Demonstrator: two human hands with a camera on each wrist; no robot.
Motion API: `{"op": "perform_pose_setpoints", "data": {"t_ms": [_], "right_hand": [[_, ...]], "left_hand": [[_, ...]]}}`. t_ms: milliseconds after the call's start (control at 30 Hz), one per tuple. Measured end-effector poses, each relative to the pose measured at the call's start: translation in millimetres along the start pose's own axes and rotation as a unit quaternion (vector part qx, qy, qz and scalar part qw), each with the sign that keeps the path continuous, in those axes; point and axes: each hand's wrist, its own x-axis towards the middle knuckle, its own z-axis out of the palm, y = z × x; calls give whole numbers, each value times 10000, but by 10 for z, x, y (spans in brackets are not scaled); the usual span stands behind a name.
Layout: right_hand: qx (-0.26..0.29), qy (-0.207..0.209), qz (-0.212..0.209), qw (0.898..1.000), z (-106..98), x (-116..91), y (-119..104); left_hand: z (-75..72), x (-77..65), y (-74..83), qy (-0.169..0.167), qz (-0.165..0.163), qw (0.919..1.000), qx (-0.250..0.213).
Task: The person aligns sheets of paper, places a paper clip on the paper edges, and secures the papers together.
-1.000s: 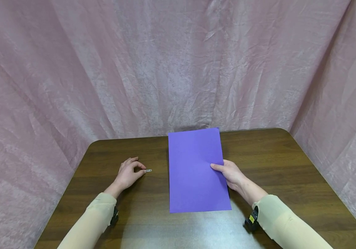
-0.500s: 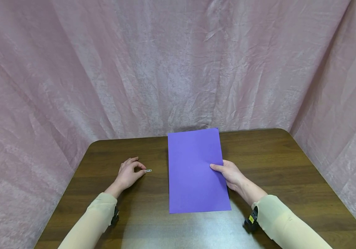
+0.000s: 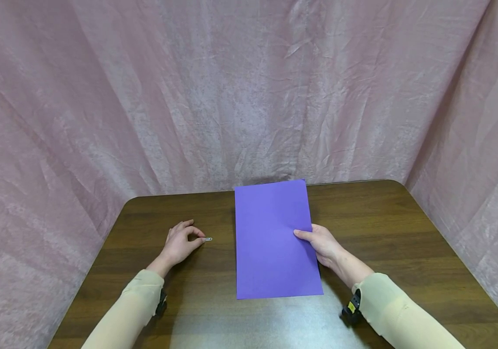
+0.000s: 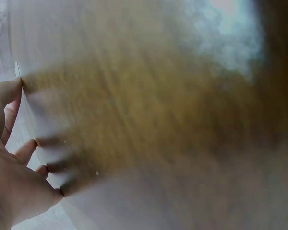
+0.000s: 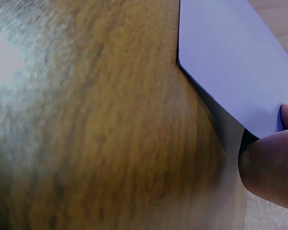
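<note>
Left hand [image 3: 179, 246]: paper clip [image 3: 209, 239] pinched. Purple sheet [image 3: 271, 257] gripped by right hand [image 3: 326, 245] at one long edge.

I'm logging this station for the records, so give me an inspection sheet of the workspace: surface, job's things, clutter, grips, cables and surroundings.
Surface: brown wooden table, glare on its near part.
Job's things: purple sheet, part of its right edge standing off the table; small metal clip, left of the sheet, apart from it.
Clutter: nothing seen.
Grips: left grip pinches one end of the clip; right grip holds the sheet's right edge, thumb on top. Black wrist devices are worn at both cuffs.
Cables: nothing seen.
Surroundings: pink curtain behind the table and along both sides.
</note>
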Motion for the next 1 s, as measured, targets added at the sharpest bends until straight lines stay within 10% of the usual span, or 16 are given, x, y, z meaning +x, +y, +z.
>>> {"op": "perform_pose_setpoints", "data": {"t_ms": [1000], "right_hand": [[81,-57,-14,9999,-6,-19,1]], "left_hand": [[-28,-6,44,-125,-98,9999,55]]}}
